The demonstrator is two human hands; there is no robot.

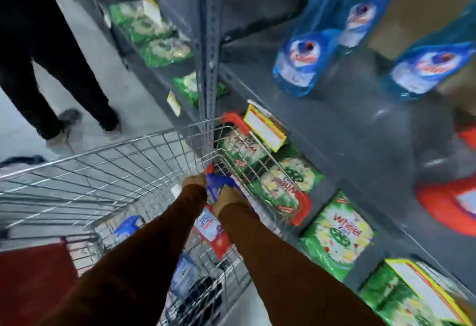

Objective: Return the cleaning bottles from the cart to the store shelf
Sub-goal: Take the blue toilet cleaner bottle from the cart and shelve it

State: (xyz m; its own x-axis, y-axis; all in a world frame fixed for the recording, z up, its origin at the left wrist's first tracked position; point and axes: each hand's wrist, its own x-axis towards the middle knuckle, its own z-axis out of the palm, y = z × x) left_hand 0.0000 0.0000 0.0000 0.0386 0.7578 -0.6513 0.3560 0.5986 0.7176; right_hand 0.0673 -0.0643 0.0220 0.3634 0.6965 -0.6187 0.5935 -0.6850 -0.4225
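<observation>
Both my arms in brown sleeves reach down into the wire shopping cart (pixel 108 171). My left hand (pixel 194 184) and my right hand (pixel 229 198) close together on the blue spray head of a cleaning bottle (pixel 217 185); its red-labelled body (pixel 212 231) hangs below my hands inside the cart. More bottles lie deeper in the cart, one with a blue cap (pixel 128 224) and one pale one (pixel 184 276). On the grey store shelf (pixel 360 130) to the right stand blue cleaning bottles (pixel 301 65).
A person in black trousers (pixel 43 50) stands on the aisle floor at the upper left, beyond the cart. Green detergent packs (pixel 337 238) fill the lower shelf beside the cart. A steel shelf upright (pixel 211 42) rises just past the cart's far corner. Orange bottles (pixel 450 204) sit at the shelf's right.
</observation>
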